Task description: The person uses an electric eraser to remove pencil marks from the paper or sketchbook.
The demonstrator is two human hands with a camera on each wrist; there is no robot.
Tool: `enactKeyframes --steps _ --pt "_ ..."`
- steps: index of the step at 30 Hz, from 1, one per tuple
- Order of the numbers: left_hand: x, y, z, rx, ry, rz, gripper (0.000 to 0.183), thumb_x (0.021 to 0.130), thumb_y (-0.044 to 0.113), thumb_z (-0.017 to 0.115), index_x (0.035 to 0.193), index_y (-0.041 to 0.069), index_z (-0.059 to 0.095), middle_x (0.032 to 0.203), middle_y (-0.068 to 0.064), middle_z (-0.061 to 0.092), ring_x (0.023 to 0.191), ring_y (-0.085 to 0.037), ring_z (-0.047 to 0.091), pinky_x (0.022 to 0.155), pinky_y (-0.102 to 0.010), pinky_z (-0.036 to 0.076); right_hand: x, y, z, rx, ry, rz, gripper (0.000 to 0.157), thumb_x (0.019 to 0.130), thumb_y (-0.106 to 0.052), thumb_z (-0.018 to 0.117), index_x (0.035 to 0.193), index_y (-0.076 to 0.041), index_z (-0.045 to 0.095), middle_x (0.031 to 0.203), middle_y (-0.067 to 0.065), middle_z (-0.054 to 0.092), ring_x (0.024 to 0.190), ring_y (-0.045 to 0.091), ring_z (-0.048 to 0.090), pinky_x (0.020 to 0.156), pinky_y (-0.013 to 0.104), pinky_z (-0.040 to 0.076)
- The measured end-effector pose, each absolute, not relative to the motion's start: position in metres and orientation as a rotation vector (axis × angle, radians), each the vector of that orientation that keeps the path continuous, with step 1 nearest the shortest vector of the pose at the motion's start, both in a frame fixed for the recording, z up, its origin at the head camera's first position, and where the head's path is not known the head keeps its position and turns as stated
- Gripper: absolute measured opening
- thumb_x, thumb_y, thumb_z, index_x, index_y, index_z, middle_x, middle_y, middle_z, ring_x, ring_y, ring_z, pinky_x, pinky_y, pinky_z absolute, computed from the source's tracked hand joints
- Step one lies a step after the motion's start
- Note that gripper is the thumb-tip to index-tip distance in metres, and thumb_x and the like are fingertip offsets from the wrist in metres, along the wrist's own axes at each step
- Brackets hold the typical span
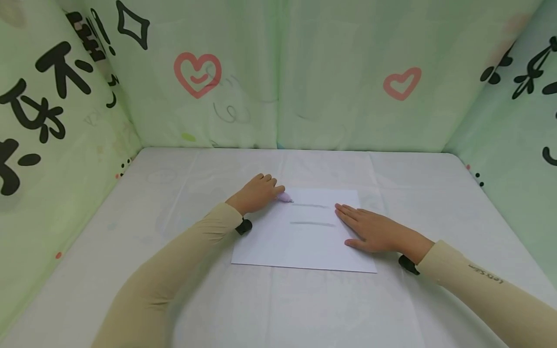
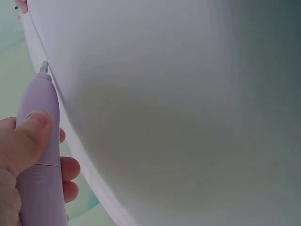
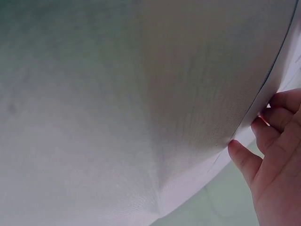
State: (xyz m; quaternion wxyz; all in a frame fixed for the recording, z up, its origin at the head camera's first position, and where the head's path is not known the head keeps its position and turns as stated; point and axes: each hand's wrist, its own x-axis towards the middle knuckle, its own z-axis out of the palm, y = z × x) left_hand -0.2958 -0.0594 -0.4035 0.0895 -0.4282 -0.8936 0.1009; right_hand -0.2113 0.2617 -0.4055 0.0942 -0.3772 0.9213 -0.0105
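Note:
A white sheet of paper [image 1: 304, 249] lies on the table with two short grey strokes on it, an upper one [image 1: 310, 206] and a lower one [image 1: 312, 224]. My left hand [image 1: 257, 193] grips a lilac electric eraser [image 2: 40, 183], thumb along its barrel and fingers wrapped round the other side. Its narrow tip points right, at the left end of the upper stroke. On the sheet's right part rests my right hand [image 1: 370, 227], fingers stretched out and thumb apart. The right wrist view shows its fingertips [image 3: 237, 147] against the paper's surface.
A white cloth covers the table [image 1: 209, 309]. Pale green curtains [image 1: 330, 111] with hearts and black lettering stand at the back and both sides. Each wrist wears a black camera, the left one [image 1: 244, 226] close over the sheet's left edge.

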Motion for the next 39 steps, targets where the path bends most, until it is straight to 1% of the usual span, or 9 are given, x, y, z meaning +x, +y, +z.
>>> enactKeyframes --steps 12,19,28,39 --pt "-0.2936 -0.0620 -0.4036 -1.264 -2.622 0.316 0.015 0.095 0.010 0.051 0.107 0.015 0.059 0.095 -0.007 0.064 0.088 -0.023 0.058 0.082 -0.033 0.044 -0.2103 0.2612 -0.4044 -1.101 2.725 -0.047 0.070 0.095 -0.039 0.049 0.146 0.002 0.024 0.155 0.017 0.022 0.142 0.033 0.025 0.110 0.050 0.028" --pt "-0.2953 -0.0624 -0.4079 -1.275 -2.619 0.328 0.015 0.096 0.010 0.050 0.107 0.016 0.058 0.094 -0.006 0.063 0.088 -0.022 0.057 0.083 -0.033 0.044 -0.2108 0.2617 -0.4063 -1.120 2.743 -0.053 0.071 0.094 -0.039 0.052 0.145 0.003 0.026 0.154 0.017 0.024 0.141 0.034 0.027 0.109 0.050 0.030" --pt "-0.2961 -0.0610 -0.4097 -1.295 -2.631 0.317 0.016 0.096 0.011 0.050 0.108 0.016 0.059 0.096 -0.007 0.064 0.090 -0.023 0.058 0.084 -0.034 0.044 -0.2108 0.2615 -0.4061 -1.132 2.743 -0.051 0.071 0.095 -0.040 0.050 0.145 0.004 0.025 0.154 0.019 0.024 0.141 0.034 0.027 0.109 0.050 0.030" --pt "-0.2961 -0.0625 -0.4099 -1.284 -2.605 0.317 0.015 0.095 0.010 0.051 0.106 0.016 0.058 0.094 -0.006 0.063 0.087 -0.022 0.056 0.082 -0.033 0.043 -0.2132 0.2610 -0.4083 -1.076 2.717 -0.034 0.073 0.094 -0.039 0.052 0.147 0.001 0.021 0.156 0.016 0.019 0.143 0.032 0.023 0.112 0.049 0.027"
